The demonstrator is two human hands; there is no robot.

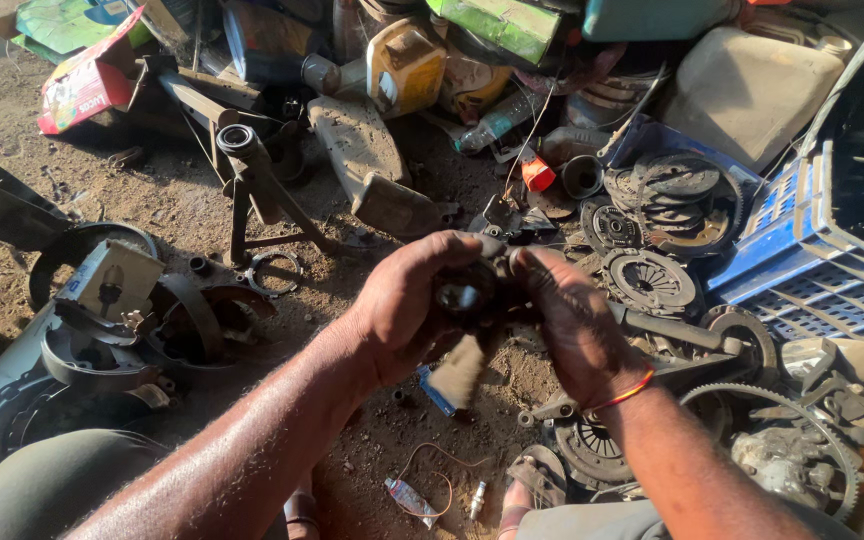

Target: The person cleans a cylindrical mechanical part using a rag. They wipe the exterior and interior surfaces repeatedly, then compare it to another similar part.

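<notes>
My left hand (407,305) and my right hand (572,320) meet in the middle of the head view, above dirt ground. Both grip a small dark round metal part (467,292) with a shiny centre hole. A dirty strip of cloth or paper (457,372) hangs down from under the part, between the hands. A red thread band circles my right wrist. What the part is exactly is hard to tell, as fingers cover most of it.
Clutch plates (649,280) and a toothed gear ring (812,440) lie at right beside a blue plastic crate (802,260). Brake shoes and a small box (112,285) sit at left. A metal stand (252,190), jugs and cartons crowd the back. A spark plug (478,498) lies near my feet.
</notes>
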